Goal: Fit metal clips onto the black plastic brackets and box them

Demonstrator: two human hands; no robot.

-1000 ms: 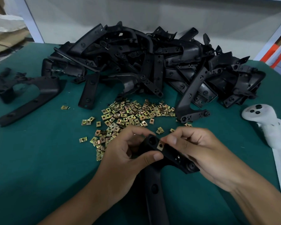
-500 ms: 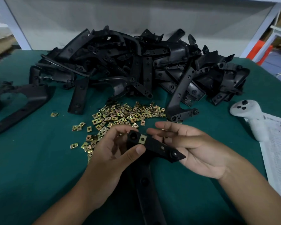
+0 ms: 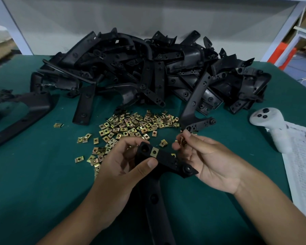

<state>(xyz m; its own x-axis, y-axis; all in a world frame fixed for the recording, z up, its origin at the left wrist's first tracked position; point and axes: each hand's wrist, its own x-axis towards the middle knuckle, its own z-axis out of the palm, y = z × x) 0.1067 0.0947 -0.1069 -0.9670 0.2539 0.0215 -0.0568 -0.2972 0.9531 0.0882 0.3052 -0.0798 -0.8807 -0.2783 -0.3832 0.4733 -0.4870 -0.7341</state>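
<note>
My left hand (image 3: pixel 120 167) grips a black plastic bracket (image 3: pixel 166 160) by its upper end, thumb on top. One brass metal clip (image 3: pixel 154 152) sits fitted on the bracket's cross arm. The bracket's long leg runs down toward me. My right hand (image 3: pixel 208 161) is just right of the bracket and pinches a loose brass clip (image 3: pixel 182 140) between thumb and forefinger, a little above the bracket. A heap of loose clips (image 3: pixel 131 126) lies on the green cloth beyond my hands. A big pile of black brackets (image 3: pixel 148 71) fills the back of the table.
A separate black bracket (image 3: pixel 23 110) lies at the far left. A white handheld controller (image 3: pixel 272 124) rests at the right, next to a printed paper sheet (image 3: pixel 302 167) with a pen. White shelf posts stand behind the green table (image 3: pixel 34 183).
My right hand left the bracket, reached toward the clip heap and now pinches a loose clip. My left hand keeps holding the bracket with one clip fitted.
</note>
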